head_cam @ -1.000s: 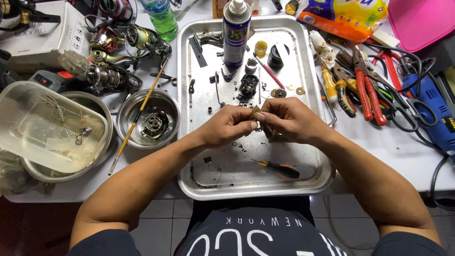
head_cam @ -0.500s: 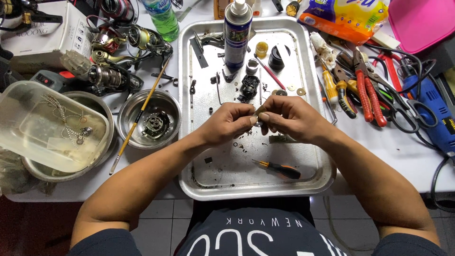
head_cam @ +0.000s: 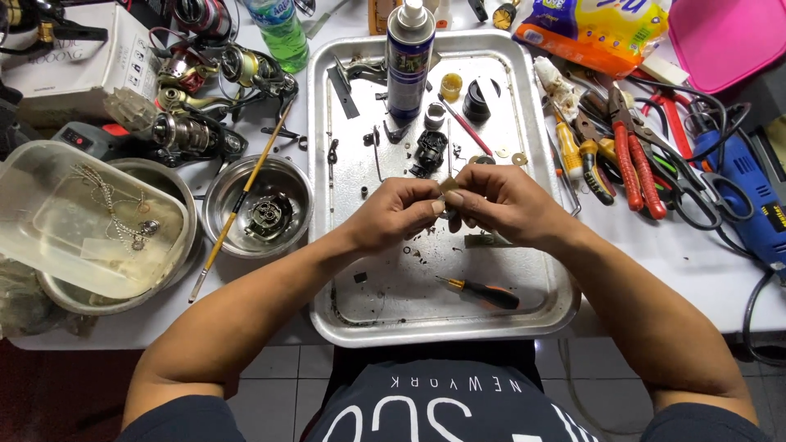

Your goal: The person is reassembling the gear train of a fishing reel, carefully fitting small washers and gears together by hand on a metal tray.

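Fingertips of both hands meet over the middle of the shallow rectangular metal tray (head_cam: 536,307), pinching a small tan, flat part (head_cam: 448,186) between them. The left hand (head_cam: 399,214) is curled shut on the part from its side, and the right hand (head_cam: 501,203) closes on it from the other; what lies below the part inside the fingers is hidden. On the tray floor, just nearer the person than the hands, lies a small screwdriver with a black and orange handle (head_cam: 483,292), amid dark specks of grit. At the tray's far end stands a tall blue and silver spray can (head_cam: 408,57), with a small black reel part (head_cam: 429,151) between it and the hands. Left of the tray, on the white tabletop (head_cam: 704,262), sits a round steel bowl (head_cam: 258,206) holding a gear-like piece, with a thin yellow stick across its rim. Right of the tray lie red-handled pliers (head_cam: 634,155) among other tools.
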